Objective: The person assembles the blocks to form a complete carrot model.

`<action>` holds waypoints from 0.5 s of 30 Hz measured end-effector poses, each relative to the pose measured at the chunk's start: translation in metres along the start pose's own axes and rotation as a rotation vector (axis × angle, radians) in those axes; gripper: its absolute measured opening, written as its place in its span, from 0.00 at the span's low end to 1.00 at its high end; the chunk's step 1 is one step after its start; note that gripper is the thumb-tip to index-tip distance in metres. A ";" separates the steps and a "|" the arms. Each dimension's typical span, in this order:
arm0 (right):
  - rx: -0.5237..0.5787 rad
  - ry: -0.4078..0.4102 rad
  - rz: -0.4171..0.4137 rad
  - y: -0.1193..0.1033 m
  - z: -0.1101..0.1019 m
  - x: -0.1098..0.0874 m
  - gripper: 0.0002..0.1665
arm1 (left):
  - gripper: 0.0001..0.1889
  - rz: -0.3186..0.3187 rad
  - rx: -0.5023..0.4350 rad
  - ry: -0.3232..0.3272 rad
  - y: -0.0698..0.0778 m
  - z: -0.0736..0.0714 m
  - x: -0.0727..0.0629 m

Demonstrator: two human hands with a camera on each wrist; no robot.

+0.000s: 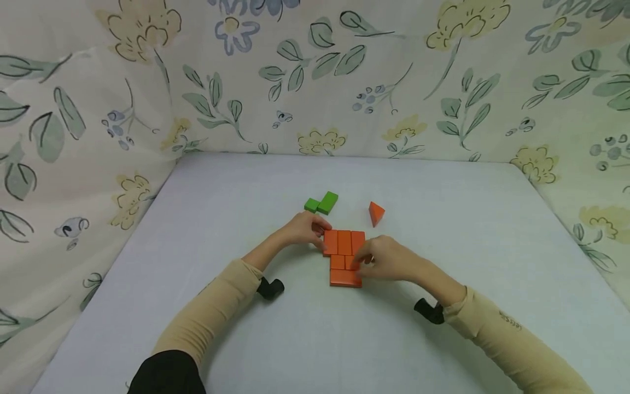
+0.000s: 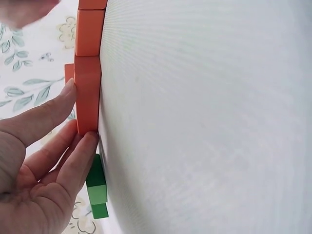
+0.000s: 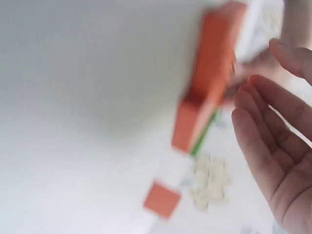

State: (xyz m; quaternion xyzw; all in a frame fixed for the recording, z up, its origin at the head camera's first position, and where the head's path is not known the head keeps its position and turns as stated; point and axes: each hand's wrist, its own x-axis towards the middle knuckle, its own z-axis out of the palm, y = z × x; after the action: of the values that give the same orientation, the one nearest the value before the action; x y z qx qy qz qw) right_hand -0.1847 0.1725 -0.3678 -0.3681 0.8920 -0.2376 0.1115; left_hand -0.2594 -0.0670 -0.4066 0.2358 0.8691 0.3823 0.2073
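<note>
While on table, orange blocks

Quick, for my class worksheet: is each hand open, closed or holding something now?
Left hand: open, touching an orange block.
Right hand: open, holding nothing.

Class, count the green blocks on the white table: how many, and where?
2: a smaller green block at left, a larger green block to its right, both just beyond the left hand.

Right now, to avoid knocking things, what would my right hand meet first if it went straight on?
Probably the middle row's right orange block, though your right hand may pass above it; depth is unclear.
</note>
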 end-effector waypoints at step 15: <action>0.066 0.013 0.158 0.103 -0.051 0.043 0.36 | 0.25 -0.028 0.004 -0.003 0.004 0.000 -0.004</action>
State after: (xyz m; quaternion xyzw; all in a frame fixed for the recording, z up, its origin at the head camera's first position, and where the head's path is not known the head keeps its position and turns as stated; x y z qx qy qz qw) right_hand -0.2964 0.2232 -0.3767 -0.2912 0.9106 -0.2599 0.1360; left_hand -0.2553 -0.0664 -0.4026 0.2246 0.8726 0.3774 0.2137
